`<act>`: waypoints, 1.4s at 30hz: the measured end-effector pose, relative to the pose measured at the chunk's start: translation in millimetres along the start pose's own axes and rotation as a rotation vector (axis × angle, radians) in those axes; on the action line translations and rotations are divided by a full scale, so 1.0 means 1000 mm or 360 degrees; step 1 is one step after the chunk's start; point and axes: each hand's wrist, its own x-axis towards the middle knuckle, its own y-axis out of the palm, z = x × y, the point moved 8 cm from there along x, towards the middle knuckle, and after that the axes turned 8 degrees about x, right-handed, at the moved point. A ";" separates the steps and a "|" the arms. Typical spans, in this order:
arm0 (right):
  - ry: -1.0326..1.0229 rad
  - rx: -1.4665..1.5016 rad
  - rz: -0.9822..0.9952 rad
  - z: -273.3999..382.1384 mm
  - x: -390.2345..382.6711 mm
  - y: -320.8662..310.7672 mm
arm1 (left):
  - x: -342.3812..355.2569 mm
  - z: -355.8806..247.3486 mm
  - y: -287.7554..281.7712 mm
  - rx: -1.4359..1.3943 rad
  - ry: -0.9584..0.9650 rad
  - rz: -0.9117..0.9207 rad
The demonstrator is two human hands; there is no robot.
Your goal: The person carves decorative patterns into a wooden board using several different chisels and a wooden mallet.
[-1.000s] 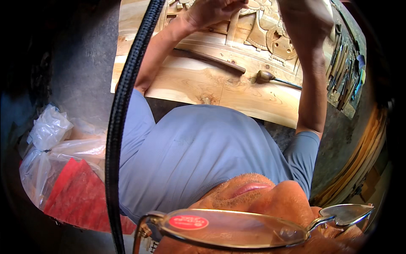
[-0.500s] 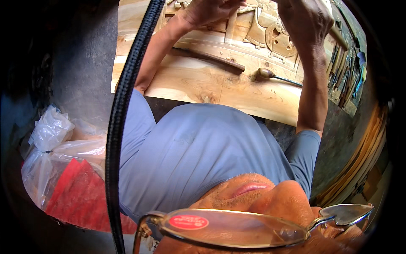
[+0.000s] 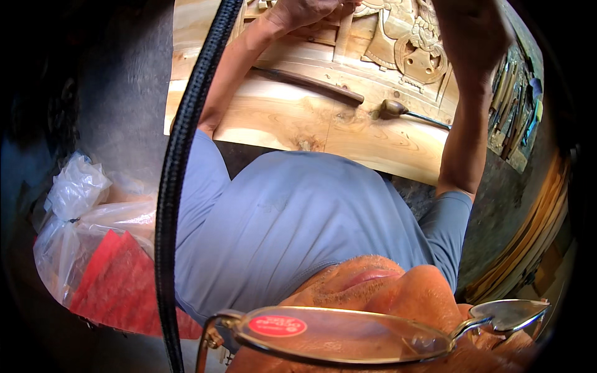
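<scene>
At the top edge my left hand is closed low over a wooden panel carved in relief; the frame cuts off its fingertips and what they grip. My right hand, dark and smeared by motion, is raised at the upper right beside the carving. Its fingers are curled out of sight, so what it holds is hidden. Below the carving, on the pale plank, lie a long brown rod-like tool and a carving tool with a rounded wooden handle and thin metal shank.
Several slim hand tools are crowded along the bench's right side. A tied clear plastic bag and red material are at my left. Curved wooden strips stand at the lower right. A black braided cable crosses the view.
My right hand has moved up and rightward, uncovering more carving. The wooden handle that stuck out beside it no longer shows. My left hand has stayed nearly in place, slightly higher.
</scene>
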 end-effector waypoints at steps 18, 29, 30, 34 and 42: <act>0.0304 -0.0409 -0.0013 -0.015 -0.015 -0.005 | -0.009 -0.016 0.010 0.0687 0.0256 0.0113; -0.0004 -0.0184 -0.0015 -0.009 -0.013 -0.007 | -0.002 -0.007 0.016 0.0114 0.0095 0.0137; -0.0007 -0.0098 0.0013 -0.002 -0.007 0.001 | -0.007 -0.012 -0.002 0.0210 0.0077 0.0128; -0.0234 -0.0429 0.0298 0.004 -0.010 0.010 | -0.023 -0.028 0.017 0.1190 0.0424 0.0039; 0.0078 -0.0109 -0.0258 -0.005 0.001 -0.034 | -0.019 0.014 0.017 -0.0080 -0.0158 0.0163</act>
